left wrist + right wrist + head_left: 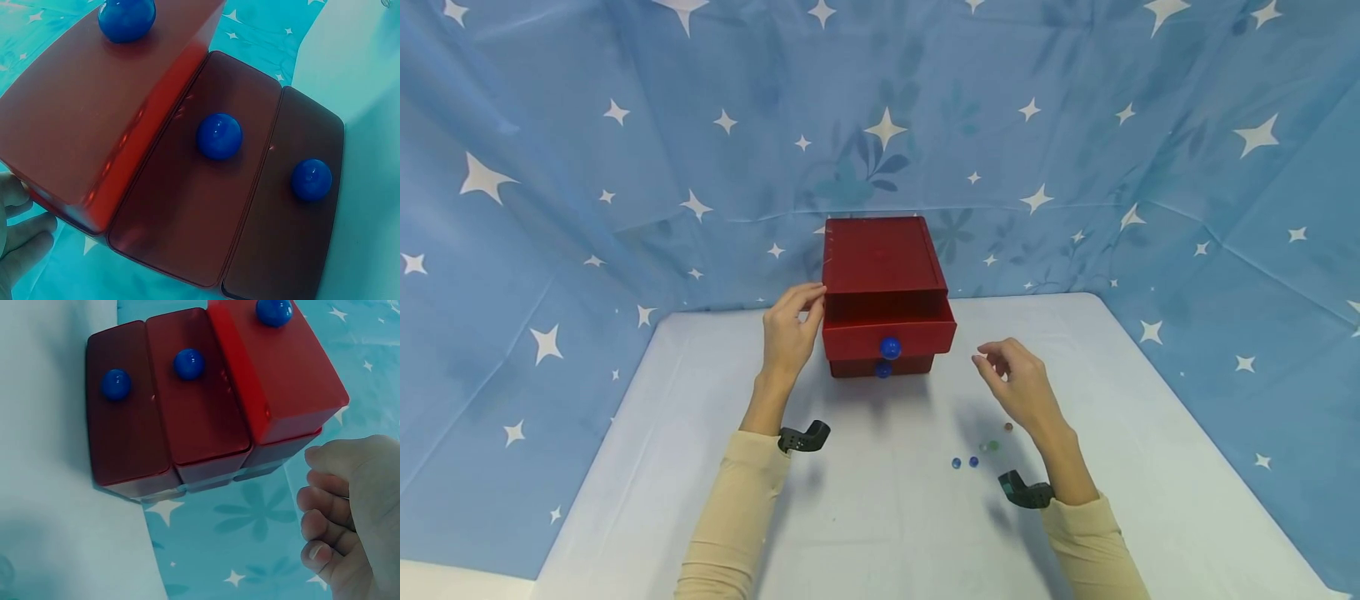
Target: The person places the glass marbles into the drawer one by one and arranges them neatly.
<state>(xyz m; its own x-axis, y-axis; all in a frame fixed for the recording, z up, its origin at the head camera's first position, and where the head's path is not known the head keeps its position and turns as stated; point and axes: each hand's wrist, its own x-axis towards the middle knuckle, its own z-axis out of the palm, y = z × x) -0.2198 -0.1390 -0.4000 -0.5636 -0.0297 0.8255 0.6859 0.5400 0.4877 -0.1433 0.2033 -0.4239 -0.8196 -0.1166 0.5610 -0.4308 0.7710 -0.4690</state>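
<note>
The step in hand looks to be work at the top drawer point(853, 342) of a small red three-drawer chest point(880, 250), which stands at the far edge of the white table point(865, 542); that drawer is pulled out, while the middle drawer point(181, 194) and bottom drawer point(284, 244) sit closed, each with a blue knob. The left hand point(786, 337) is at the chest's left side, fingers loosely bent with a narrow gap to the thumb; whether they press on it I cannot tell. The right hand point(1021, 387) hovers apart from the chest's right side, its fingers loosely curled, nothing visible in them. A next move would probably call for a fine pinch at the marbles near the right wrist: two blue marbles point(973, 462), a green marble point(993, 446), a clear one just beside it, and a brown marble point(1008, 427). The right forearm and wrist camera point(1026, 492) crowd that patch, and the jutting drawer overhangs the lower fronts. Star-printed cloth point(700, 150) hangs behind.
</note>
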